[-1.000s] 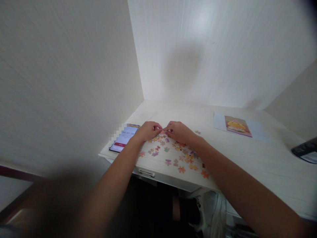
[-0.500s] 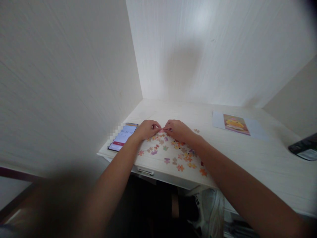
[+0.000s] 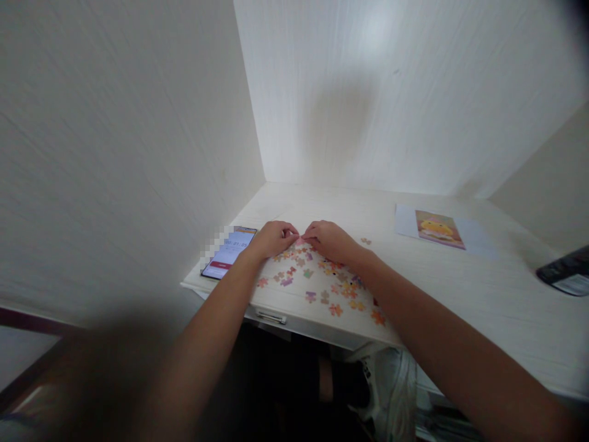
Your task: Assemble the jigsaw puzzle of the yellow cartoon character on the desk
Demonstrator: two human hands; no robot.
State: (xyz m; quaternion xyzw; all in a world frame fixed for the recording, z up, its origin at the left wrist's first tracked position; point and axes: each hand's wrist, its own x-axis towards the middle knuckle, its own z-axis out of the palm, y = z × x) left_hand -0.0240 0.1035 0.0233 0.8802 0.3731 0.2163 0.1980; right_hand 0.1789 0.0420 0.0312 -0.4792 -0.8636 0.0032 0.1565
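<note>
My left hand [image 3: 277, 237] and my right hand [image 3: 327, 238] meet fingertip to fingertip above the white desk. Both are closed in a pinch around pink jigsaw pieces [image 3: 300, 240], largely covered by the fingers. Whether the pieces are joined I cannot tell. Loose jigsaw pieces in orange, yellow, purple and grey-green lie scattered just below my hands, among them a green piece [image 3: 308, 274], a purple piece [image 3: 310, 297] and an orange piece [image 3: 378, 317]. Part of the pile is hidden by my right hand and forearm.
A phone [image 3: 229, 253] with a running timer lies left of my left wrist. Toward the back right is a sheet with a printed yellow chick picture [image 3: 440, 229]. A dark container [image 3: 565, 272] lies at the right. Panels enclose the desk [image 3: 460, 294], and a drawer handle [image 3: 271, 317] shows in front.
My fingertips have shifted very slightly at the pink pieces, both hands still pinched together. The loose pieces lie as before.
</note>
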